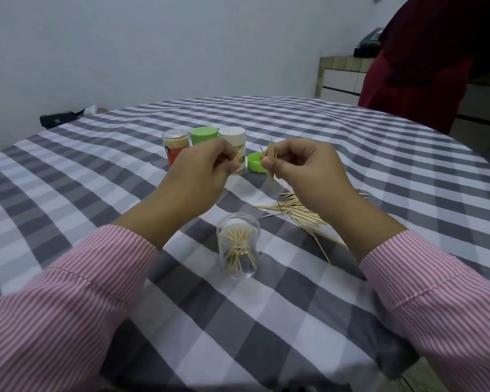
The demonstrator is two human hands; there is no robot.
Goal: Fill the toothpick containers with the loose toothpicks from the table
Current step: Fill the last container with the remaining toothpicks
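**Toothpicks held above the clear jar**

A checked tablecloth (pixel 266 321) is covering the table, and the clear jar (pixel 238 247) is standing upright on it, mouth open, with a loose sheaf of toothpicks leaning inside, tips up and fanning outward. To the right of the jar the loose pile of toothpicks (pixel 300 213) is lying flat, most of them running left to right; the right forearm is hiding the pile's far side.

Beyond the jar three containers are standing upright in a row: an orange one with a clear lid (pixel 175 145), a green-capped one (pixel 203 135) and a white one (pixel 234 142). The left hand is covering their lower parts. A green lid (pixel 255 162) is lying just right of the white one.

Both hands are hovering above and beyond the jar, wrists raised, knuckles toward the camera. The right hand (pixel 309 171) is pinching a small bundle of toothpicks (pixel 271 165), held nearly upright. The left hand (pixel 201 171) is curling its fingers, apparently pinching a toothpick or two; this is hard to make out.
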